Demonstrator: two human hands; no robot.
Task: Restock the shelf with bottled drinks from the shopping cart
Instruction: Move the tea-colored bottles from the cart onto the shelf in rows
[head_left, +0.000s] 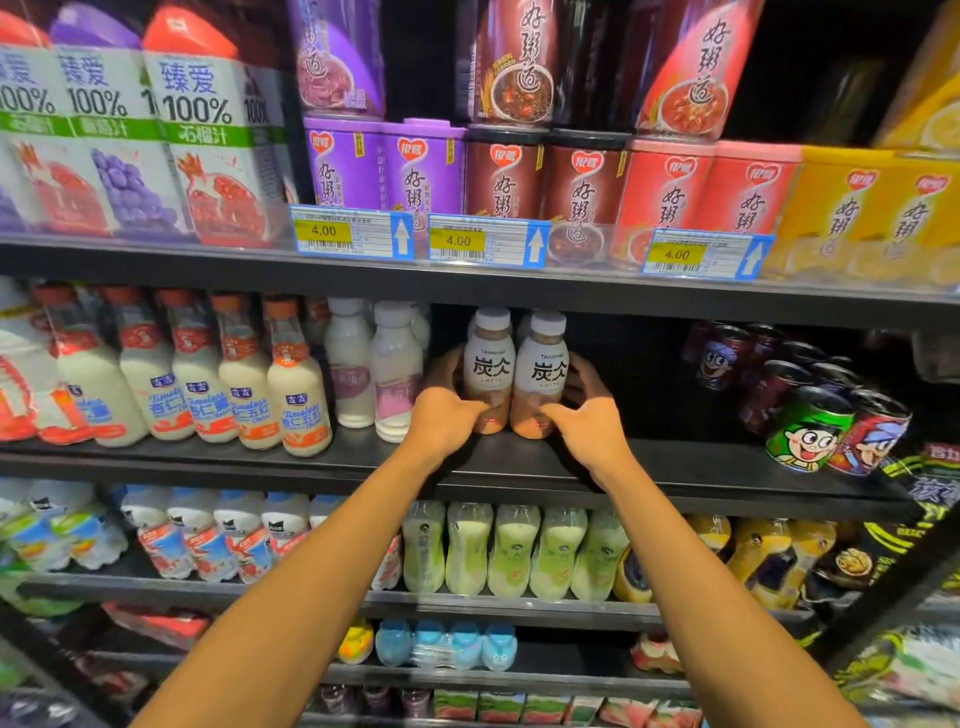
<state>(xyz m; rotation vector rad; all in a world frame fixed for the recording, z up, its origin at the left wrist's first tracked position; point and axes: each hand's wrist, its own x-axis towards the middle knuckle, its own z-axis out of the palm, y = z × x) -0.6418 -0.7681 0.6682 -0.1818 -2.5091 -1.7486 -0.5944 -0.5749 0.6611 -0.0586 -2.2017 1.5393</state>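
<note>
In the head view, two Tanbing latte bottles stood upright and touching side by side on the middle shelf (675, 470), near its front edge, long axes vertical. More of the same brand seemed to stand behind them, only their caps showing.

The left hand (445, 413) held the left latte bottle (488, 366), fingers curled round its outer flank and thumb on the lower front. The right hand (589, 418) mirrored this on the right latte bottle (541, 371).

Each bottle lay straight ahead of its own hand, so any push would likely run back along the shelf. The left one stood just beside a pale pink-labelled bottle (394, 371). To the right was a dark gap, with the cartoon-printed cans (810, 428) well apart.
</note>
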